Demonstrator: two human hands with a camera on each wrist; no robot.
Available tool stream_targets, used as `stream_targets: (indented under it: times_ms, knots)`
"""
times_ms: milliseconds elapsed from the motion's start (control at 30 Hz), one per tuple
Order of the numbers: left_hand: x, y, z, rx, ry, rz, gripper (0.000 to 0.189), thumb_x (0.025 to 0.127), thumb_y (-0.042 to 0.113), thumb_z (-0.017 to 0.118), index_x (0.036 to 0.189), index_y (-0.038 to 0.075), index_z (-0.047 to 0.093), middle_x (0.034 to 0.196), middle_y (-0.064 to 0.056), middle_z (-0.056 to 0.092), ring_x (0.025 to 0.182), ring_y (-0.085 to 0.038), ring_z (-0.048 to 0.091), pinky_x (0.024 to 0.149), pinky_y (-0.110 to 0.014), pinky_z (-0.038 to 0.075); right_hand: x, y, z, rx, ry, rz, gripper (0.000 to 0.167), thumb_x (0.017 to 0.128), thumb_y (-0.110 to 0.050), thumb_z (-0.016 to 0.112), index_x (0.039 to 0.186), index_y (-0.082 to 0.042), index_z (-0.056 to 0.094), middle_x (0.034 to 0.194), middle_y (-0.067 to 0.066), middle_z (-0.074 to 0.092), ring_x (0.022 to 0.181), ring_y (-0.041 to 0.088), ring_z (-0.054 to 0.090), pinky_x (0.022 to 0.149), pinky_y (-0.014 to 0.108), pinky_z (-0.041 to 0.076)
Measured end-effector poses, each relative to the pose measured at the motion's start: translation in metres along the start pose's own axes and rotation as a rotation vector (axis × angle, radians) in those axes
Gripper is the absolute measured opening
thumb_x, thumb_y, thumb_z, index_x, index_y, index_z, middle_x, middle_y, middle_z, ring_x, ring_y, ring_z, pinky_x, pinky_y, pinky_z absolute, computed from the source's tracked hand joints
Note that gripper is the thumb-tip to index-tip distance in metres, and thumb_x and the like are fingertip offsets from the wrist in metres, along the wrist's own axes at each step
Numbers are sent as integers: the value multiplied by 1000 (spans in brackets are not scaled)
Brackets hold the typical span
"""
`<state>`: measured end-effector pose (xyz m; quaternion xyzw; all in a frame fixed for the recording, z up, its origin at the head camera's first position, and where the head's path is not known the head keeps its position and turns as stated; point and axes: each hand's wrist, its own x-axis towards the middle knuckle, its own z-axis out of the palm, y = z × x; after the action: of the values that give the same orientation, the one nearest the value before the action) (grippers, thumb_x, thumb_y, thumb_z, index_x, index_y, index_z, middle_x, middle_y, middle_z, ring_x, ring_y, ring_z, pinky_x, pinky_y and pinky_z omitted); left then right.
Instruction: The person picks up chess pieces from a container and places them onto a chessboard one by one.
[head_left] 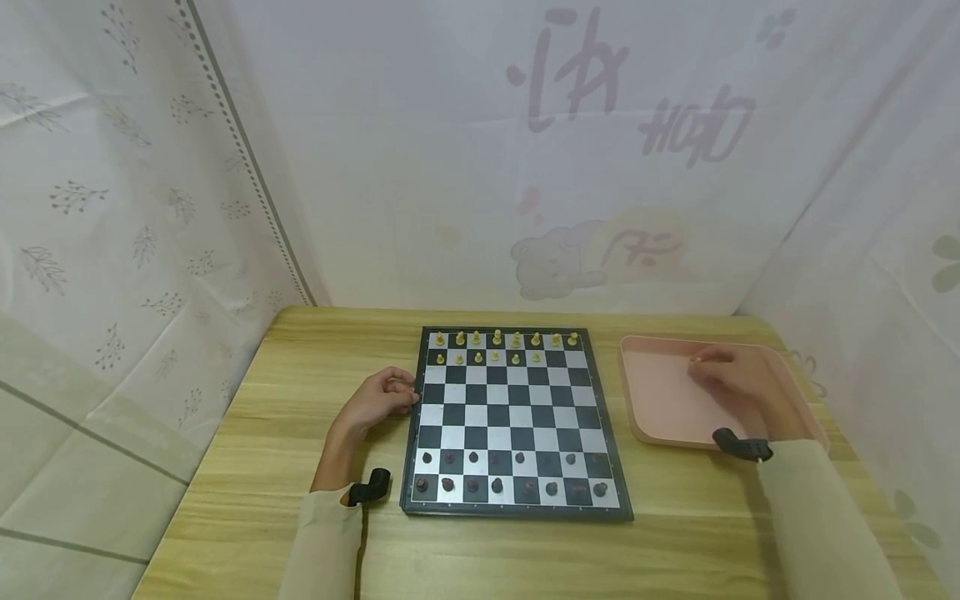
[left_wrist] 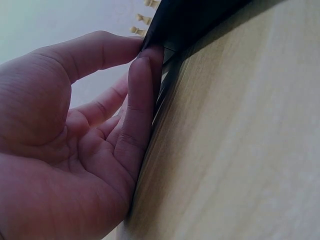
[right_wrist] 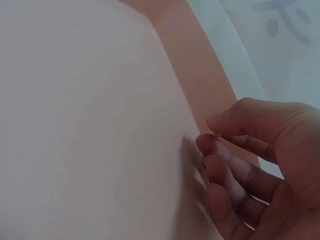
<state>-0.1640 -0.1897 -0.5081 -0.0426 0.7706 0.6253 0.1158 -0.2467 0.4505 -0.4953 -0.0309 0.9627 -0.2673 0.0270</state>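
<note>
A magnetic-looking chessboard (head_left: 497, 415) lies on the table, with yellow chess pieces (head_left: 497, 337) on the two far rows and dark pieces (head_left: 497, 485) on the two near rows. My left hand (head_left: 381, 395) holds the board's left edge between thumb and fingers, as the left wrist view shows up close. Over the pink tray (head_left: 632, 392), my right hand (head_left: 738, 379) pinches a small yellow chess piece (right_wrist: 216, 134) between thumb and index finger. Most of that piece is hidden by the fingertips, so its kind cannot be told.
The wooden table (head_left: 300, 358) carries the board at its middle and the tray to the right. Patterned white cloth (head_left: 420, 167) hangs behind the table and along both sides. A black band (head_left: 742, 446) sits on each wrist.
</note>
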Motion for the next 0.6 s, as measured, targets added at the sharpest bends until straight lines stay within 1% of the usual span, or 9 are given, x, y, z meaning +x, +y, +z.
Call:
stream_targets:
  times_ms: [33,100,167,200,267,300,400,500,600]
  knots:
    - [0,0,0,-1,-1,1,33,98,-8,74,128,-10,61,96,-11,75,84,-16,69,75,-26,58,0,-2,0,14,-8,2,59,104,-57,73,130,-5,78,138,25,71,135,46,56,107,60,43]
    - [0,0,0,-2,-3,4,33,98,-8,74,128,-11,60,96,-11,75,84,-16,69,75,-26,58,1,-5,1,22,-16,-6,57,105,-53,72,132,-2,77,138,25,71,134,45,56,106,55,45]
    - [0,0,0,-6,-1,0,32,98,-8,74,128,-10,61,95,-11,75,84,-16,69,75,-25,58,3,-10,4,60,-27,-18,53,107,-45,72,131,2,75,135,27,71,126,41,60,100,43,50]
    - [0,0,0,-7,0,-2,32,98,-9,74,127,-10,61,95,-11,74,83,-16,68,75,-25,58,4,-12,5,75,-29,-25,49,108,-40,72,130,3,75,133,27,72,120,37,62,94,36,51]
    - [0,0,0,-6,2,-4,32,98,-9,73,127,-10,61,95,-10,74,83,-15,68,74,-25,58,6,-17,8,102,-20,-29,43,107,-33,74,127,5,76,128,26,74,107,26,64,82,24,50]
    - [0,0,0,-6,1,-3,32,98,-8,73,127,-11,61,95,-10,74,83,-15,68,74,-25,58,7,-20,10,117,-18,-32,41,107,-30,74,126,6,75,127,26,74,102,21,62,78,20,48]
    - [-1,1,0,-9,1,-7,33,98,-8,73,128,-11,61,95,-11,74,83,-15,68,75,-25,58,9,-26,12,128,3,-39,37,104,-25,76,124,6,76,127,27,73,98,13,59,74,18,47]
    - [0,0,0,-13,-3,-3,33,98,-9,73,128,-11,60,95,-12,73,83,-15,69,74,-25,58,10,-31,13,133,5,-46,36,104,-24,77,125,5,76,128,28,73,97,11,62,73,20,50]
    - [0,0,0,-14,-3,-5,33,98,-9,73,128,-11,61,96,-12,73,84,-16,69,74,-25,58,10,-34,14,169,-11,-41,36,103,-22,76,127,6,75,122,26,75,90,10,66,72,22,54]
